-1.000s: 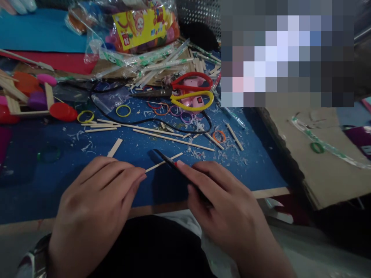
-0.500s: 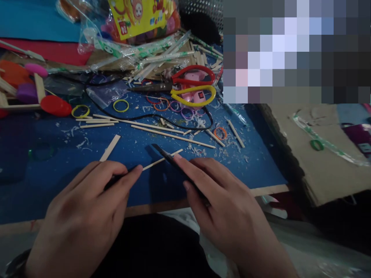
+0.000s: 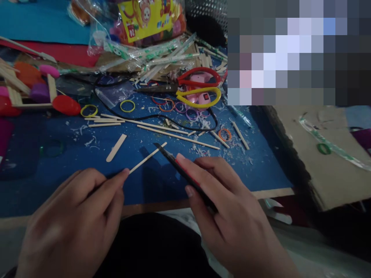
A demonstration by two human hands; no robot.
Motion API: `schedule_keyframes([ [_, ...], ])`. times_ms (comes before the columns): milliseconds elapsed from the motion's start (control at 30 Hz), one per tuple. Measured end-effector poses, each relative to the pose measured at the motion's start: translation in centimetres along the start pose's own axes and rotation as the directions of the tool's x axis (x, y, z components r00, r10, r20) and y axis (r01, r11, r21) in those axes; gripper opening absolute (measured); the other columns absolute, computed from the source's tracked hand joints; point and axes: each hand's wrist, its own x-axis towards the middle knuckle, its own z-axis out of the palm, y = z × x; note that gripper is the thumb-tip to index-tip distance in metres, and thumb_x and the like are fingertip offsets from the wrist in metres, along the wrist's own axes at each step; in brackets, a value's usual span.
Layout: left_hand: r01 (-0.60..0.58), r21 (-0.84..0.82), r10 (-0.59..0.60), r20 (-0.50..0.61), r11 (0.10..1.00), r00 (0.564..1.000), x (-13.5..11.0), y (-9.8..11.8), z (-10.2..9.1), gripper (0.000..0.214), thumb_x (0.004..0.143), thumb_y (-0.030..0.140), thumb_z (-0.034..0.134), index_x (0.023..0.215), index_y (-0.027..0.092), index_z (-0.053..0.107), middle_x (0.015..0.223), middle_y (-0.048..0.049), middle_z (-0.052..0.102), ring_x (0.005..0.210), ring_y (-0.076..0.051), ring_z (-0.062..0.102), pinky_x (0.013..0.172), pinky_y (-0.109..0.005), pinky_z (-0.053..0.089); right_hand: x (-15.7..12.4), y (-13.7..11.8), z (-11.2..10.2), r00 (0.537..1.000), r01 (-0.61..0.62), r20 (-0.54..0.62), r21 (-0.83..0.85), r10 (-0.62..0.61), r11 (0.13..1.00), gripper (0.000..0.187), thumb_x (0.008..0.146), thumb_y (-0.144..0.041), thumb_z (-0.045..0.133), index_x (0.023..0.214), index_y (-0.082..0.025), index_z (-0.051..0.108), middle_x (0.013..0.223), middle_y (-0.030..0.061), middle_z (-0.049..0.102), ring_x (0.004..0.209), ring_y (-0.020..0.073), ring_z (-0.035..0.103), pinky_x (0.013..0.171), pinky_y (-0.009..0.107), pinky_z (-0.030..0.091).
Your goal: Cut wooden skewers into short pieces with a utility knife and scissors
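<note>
A thin round wooden stick [image 3: 145, 160] is pinched in my left hand [image 3: 77, 214], its free end slanting up to the right. My right hand [image 3: 228, 210] is closed around a black and red utility knife [image 3: 187, 177], index finger stretched along its top. The knife's dark blade crosses the stick close to the stick's far tip; whether the edge bites into the wood I cannot tell. Just beyond my left hand a flat craft stick [image 3: 116, 148] lies on the blue tabletop [image 3: 139, 193].
Thin sticks [image 3: 178, 137], shavings and several rubber bands [image 3: 127, 105] lie beyond my hands. Scissors [image 3: 199, 94] with red and yellow handles rest among them. At left stands a stick construction with red discs [image 3: 66, 105]; at right, a cardboard sheet [image 3: 301, 154].
My left hand has drawn back to the left with the stick, so the blade now sits nearer its tip. The flat craft stick shows in full.
</note>
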Motion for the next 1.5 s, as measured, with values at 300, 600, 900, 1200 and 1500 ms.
schedule_keyframes([
  [300, -0.153, 0.075, 0.155, -0.025, 0.985, 0.988, 2.3, 1.9, 0.0, 0.022, 0.098, 0.014, 0.057, 0.108, 0.012, 0.077, 0.071, -0.0006, 0.056, 0.066, -0.016, 0.053, 0.061, -0.034, 0.042, 0.4, -0.5, 0.4, 0.999, 0.025, 0.049, -0.001, -0.024, 1.000, 0.052, 0.097, -0.006, 0.043, 0.148, -0.009, 0.052, 0.121, 0.0136, 0.056, 0.104, 0.0180, 0.065, 0.088, 0.030, 0.062],
  [600, -0.120, 0.011, 0.121, -0.017, 0.993, 0.993, 1.6, 1.6, 0.4, 0.025, 0.096, 0.009, 0.058, 0.112, 0.015, 0.076, 0.073, -0.0004, 0.053, 0.068, -0.015, 0.051, 0.062, -0.033, 0.043, -0.3, -1.1, 1.0, 0.995, -0.003, 0.097, 0.015, 0.001, 1.000, 0.055, 0.098, -0.007, 0.043, 0.152, -0.014, 0.047, 0.126, 0.0131, 0.057, 0.105, 0.0174, 0.069, 0.084, 0.027, 0.064],
  [900, -0.104, 0.010, 0.104, -0.013, 0.995, 0.995, 1.7, 1.4, 0.3, 0.026, 0.096, 0.010, 0.058, 0.112, 0.017, 0.076, 0.073, -0.0004, 0.055, 0.068, -0.016, 0.053, 0.064, -0.033, 0.047, -0.2, -1.2, 1.0, 0.994, 0.024, 0.109, -0.031, -0.021, 0.999, 0.053, 0.098, -0.006, 0.043, 0.150, -0.010, 0.049, 0.122, 0.0133, 0.063, 0.106, 0.0183, 0.068, 0.090, 0.028, 0.063],
  [1200, -0.086, 0.036, 0.086, -0.009, 0.996, 0.996, 1.7, 1.5, 0.5, 0.022, 0.097, 0.013, 0.056, 0.103, 0.019, 0.077, 0.071, -0.0003, 0.055, 0.066, -0.016, 0.053, 0.066, -0.034, 0.048, -0.5, -1.7, 1.1, 0.993, 0.004, 0.120, -0.016, -0.002, 1.000, 0.054, 0.098, -0.007, 0.042, 0.152, -0.009, 0.047, 0.124, 0.0150, 0.062, 0.106, 0.0198, 0.068, 0.085, 0.029, 0.065],
  [1500, -0.117, 0.053, 0.118, -0.015, 0.992, 0.993, 1.9, 1.4, 0.3, 0.021, 0.097, 0.013, 0.057, 0.104, 0.017, 0.077, 0.072, -0.0002, 0.055, 0.066, -0.016, 0.053, 0.067, -0.033, 0.049, -0.8, -1.6, 1.4, 0.995, 0.017, 0.102, 0.009, -0.018, 1.000, 0.052, 0.099, -0.008, 0.043, 0.151, -0.007, 0.047, 0.123, 0.0159, 0.062, 0.108, 0.0199, 0.067, 0.087, 0.030, 0.064],
])
